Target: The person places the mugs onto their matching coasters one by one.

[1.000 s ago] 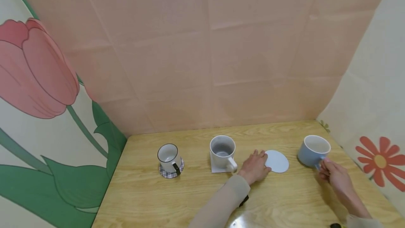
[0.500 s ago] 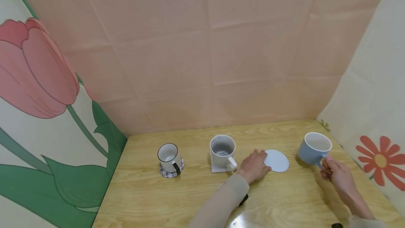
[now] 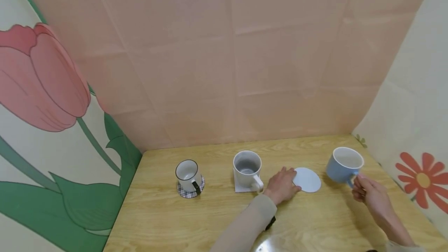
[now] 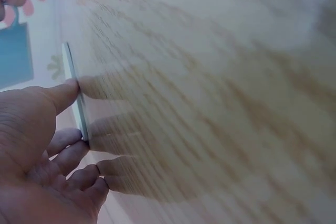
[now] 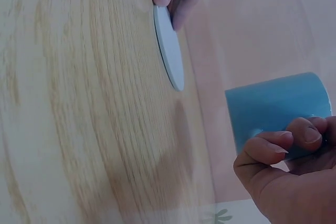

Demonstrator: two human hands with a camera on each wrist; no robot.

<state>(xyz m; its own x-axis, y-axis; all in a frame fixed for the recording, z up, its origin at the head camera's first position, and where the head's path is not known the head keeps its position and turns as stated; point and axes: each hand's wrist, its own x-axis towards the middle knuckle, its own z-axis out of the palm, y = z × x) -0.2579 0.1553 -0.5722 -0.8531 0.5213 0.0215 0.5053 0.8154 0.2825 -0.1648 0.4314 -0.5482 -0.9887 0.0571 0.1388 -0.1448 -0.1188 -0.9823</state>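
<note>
In the head view my left hand [image 3: 282, 185] rests low on the table and holds the left edge of a round white coaster [image 3: 307, 180] between thumb and fingers. The left wrist view shows the coaster [image 4: 75, 95] edge-on, lying flat, with thumb and fingertips against it. To the right, my right hand [image 3: 372, 197] grips the handle of a light blue mug [image 3: 338, 171] with a white inside. This mug is raised off the tabletop, right of the coaster, as the gap in the right wrist view between the mug [image 5: 278, 108] and the wood shows.
A white mug [image 3: 246, 169] stands on a square white coaster [image 3: 240, 188], close to my left forearm. Further left, a black-rimmed white mug [image 3: 187, 174] sits on a round checked coaster [image 3: 184, 193]. The wooden table [image 3: 168, 221] meets a pink backdrop behind and a flowered sheet at right.
The blue mug has lifted off the table in my right hand and then shifted slightly left toward the round white coaster. My left hand stays in place at the coaster.
</note>
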